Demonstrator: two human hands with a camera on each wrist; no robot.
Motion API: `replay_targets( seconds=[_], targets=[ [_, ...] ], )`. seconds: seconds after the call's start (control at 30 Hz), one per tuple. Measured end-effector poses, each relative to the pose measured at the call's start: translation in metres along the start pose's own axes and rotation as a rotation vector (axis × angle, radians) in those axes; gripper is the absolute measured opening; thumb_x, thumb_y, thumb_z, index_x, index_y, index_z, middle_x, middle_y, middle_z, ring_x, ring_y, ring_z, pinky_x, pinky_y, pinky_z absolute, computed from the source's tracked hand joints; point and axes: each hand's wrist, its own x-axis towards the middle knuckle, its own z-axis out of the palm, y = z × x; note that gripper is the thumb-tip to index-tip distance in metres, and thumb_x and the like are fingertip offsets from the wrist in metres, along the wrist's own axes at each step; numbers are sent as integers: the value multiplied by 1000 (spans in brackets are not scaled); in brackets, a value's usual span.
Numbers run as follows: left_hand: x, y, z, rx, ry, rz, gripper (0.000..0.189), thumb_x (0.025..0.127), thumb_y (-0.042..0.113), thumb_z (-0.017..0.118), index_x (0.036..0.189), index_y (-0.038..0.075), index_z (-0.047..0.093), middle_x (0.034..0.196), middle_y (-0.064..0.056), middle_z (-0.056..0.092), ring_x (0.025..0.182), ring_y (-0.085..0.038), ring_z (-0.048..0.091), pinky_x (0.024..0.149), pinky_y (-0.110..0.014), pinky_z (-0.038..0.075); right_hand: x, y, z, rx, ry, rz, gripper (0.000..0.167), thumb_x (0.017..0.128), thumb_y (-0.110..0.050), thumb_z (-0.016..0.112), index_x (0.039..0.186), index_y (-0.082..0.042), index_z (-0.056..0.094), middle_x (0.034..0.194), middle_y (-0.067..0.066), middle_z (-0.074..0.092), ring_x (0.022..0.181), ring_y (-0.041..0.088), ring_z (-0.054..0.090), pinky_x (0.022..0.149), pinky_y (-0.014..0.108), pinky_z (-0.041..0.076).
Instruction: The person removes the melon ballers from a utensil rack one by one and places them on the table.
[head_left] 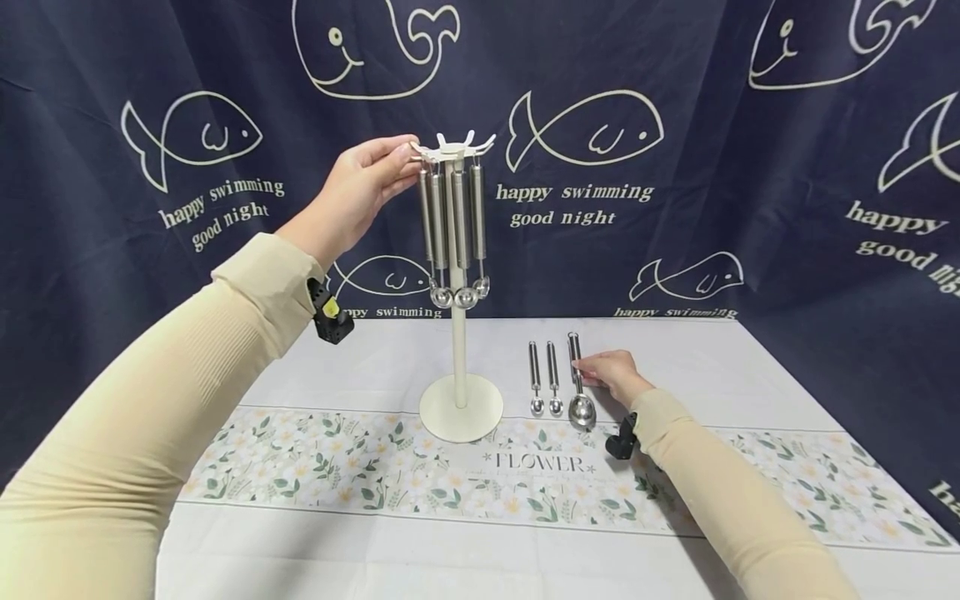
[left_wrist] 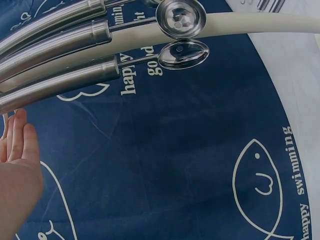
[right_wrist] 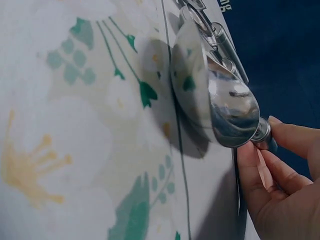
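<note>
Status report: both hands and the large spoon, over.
Left hand at top of white rack. Right hand gripping large spoon. Two small spoons alongside, apparently not blocking.

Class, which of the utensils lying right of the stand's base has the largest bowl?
The large spoon pinched by the right hand; its bowl is clearly wider than those of the two small spoons beside it.

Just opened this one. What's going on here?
A person's left hand holds the edge of a cream-white metal stand's hooked top, where several long-handled silver metal spoons hang. The right hand grips the handle of a larger shiny silver spoon with a deep oval bowl; whether it is fully off the table is unclear. Two small silver metal spoons lie beside it, not yet hung.
</note>
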Motion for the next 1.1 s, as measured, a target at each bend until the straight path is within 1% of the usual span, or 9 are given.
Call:
replay_targets(
  seconds=[0.2, 0.4, 0.5, 0.67, 0.83, 0.93, 1.03, 1.1],
  targets=[
    [-1, 0, 0, -2, 3, 3, 44, 100, 8, 50, 141, -7, 41, 120, -10, 60, 114, -18, 59, 109, -26, 44, 0, -1, 2, 31, -11, 24, 46, 84, -3, 72, 121, 17, 52, 63, -2, 62, 52, 4, 64, 63, 20, 60],
    [-1, 1, 0, 15, -2, 2, 45, 101, 10, 50, 141, -6, 41, 126, -13, 57, 120, -20, 57, 109, -26, 43, -2, -4, 4, 14, -6, 40, 47, 84, -1, 71, 122, 18, 51, 62, -2, 61, 51, 4, 64, 62, 20, 60],
    [-1, 0, 0, 21, -3, -3, 45, 101, 10, 51, 141, -6, 41, 127, -13, 57, 121, -21, 56, 109, -25, 43, -1, -4, 5, 12, -4, 61, 46, 83, 0, 72, 121, 17, 53, 61, -2, 61, 51, 5, 63, 61, 20, 60],
    [0, 0, -1, 14, -1, -2, 45, 100, 10, 51, 141, -6, 41, 126, -13, 58, 120, -21, 57, 109, -26, 43, 0, -5, 6, 26, -12, 87, 48, 82, 3, 72, 123, 17, 51, 61, -2, 60, 52, 5, 63, 63, 20, 60],
    [0, 0, -1, 2, 1, 8, 44, 100, 9, 51, 140, -7, 41, 121, -11, 59, 115, -19, 59, 109, -27, 44, 0, -8, 6, 12, -8, 89, 51, 82, 2, 72, 125, 17, 49, 61, -3, 59, 52, 3, 61, 64, 19, 60],
    [1, 0, -1, 3, -1, 5, 44, 100, 8, 50, 140, -7, 41, 120, -11, 60, 115, -19, 59, 109, -27, 44, -1, -9, 7, 14, -6, 89, 45, 82, 3, 72, 120, 16, 52, 58, -3, 59, 49, 3, 60, 61, 18, 60],
    [0, 1, 0, 18, -2, -1, 44, 100, 9, 51, 141, -6, 42, 125, -13, 58, 119, -20, 58, 109, -26, 44, -1, -9, 7, 17, -14, 88, 36, 82, 4, 71, 113, 14, 55, 55, -3, 59, 48, 3, 59, 59, 18, 59],
    [0, 1, -1, 28, -3, -6, 44, 100, 10, 51, 141, -5, 42, 128, -14, 56, 121, -21, 57, 109, -25, 44, 0, -9, 7, 14, -18, 89, 34, 83, 4, 71, 111, 14, 56, 54, -3, 59, 47, 3, 59, 59, 19, 60]
  ],
)
